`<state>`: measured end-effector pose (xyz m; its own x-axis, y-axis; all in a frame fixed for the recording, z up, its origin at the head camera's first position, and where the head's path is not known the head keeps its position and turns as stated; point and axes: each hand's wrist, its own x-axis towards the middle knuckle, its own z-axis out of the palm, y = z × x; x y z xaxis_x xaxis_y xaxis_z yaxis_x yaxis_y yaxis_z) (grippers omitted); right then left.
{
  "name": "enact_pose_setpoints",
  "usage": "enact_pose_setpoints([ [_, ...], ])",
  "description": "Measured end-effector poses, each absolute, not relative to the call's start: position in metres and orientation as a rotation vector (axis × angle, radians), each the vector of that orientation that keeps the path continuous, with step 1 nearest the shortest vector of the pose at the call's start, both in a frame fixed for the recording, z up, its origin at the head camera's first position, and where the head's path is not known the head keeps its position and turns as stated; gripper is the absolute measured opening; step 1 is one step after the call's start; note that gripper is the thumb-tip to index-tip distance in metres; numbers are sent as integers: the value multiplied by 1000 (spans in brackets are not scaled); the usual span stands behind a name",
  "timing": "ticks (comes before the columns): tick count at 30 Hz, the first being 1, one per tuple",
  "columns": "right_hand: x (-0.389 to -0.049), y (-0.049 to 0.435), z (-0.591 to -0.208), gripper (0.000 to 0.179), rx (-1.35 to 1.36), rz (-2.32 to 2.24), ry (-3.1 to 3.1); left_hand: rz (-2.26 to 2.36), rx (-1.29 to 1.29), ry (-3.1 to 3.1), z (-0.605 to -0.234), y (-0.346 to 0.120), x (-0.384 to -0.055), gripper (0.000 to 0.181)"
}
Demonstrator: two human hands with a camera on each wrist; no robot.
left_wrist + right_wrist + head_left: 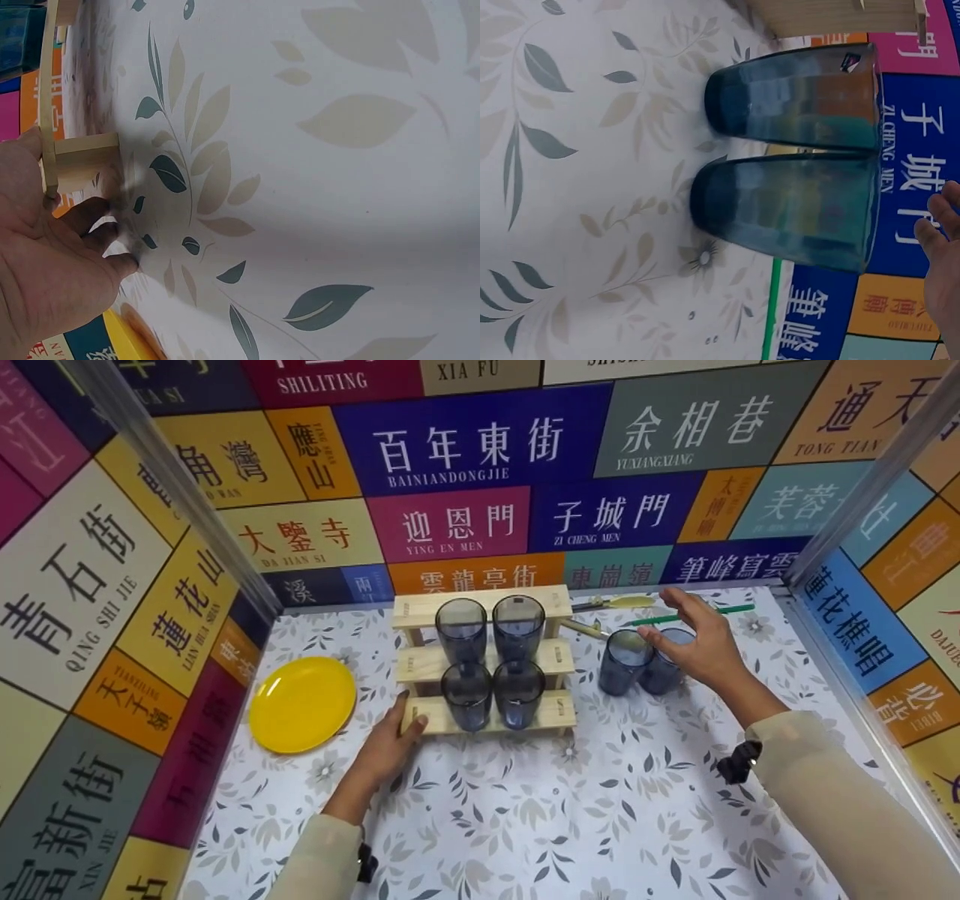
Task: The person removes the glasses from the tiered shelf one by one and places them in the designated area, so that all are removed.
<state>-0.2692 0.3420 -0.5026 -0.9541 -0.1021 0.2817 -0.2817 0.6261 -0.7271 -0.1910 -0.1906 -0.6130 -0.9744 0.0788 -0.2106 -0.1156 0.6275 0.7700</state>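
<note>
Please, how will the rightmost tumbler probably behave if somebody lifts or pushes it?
The rightmost tumbler would probably feel stiff; its see-through wall suggests glass or hard plastic, perhaps breakable. Its smooth, shiny side may be slippery. It narrows toward the base, so a push near the rim could tip it, perhaps against the neighbouring tumbler.

wooden rack (559, 658) | three-tiered | smoky-blue glasses (461, 634) | upright: four aboard, two beside
</note>
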Motion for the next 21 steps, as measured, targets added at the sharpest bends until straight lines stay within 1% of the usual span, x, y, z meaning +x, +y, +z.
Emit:
enact_pose_setpoints([
  [21,-282,285,-470,82,560,1209,-2576,1269,-48,2607,-616,-192,-193,83],
])
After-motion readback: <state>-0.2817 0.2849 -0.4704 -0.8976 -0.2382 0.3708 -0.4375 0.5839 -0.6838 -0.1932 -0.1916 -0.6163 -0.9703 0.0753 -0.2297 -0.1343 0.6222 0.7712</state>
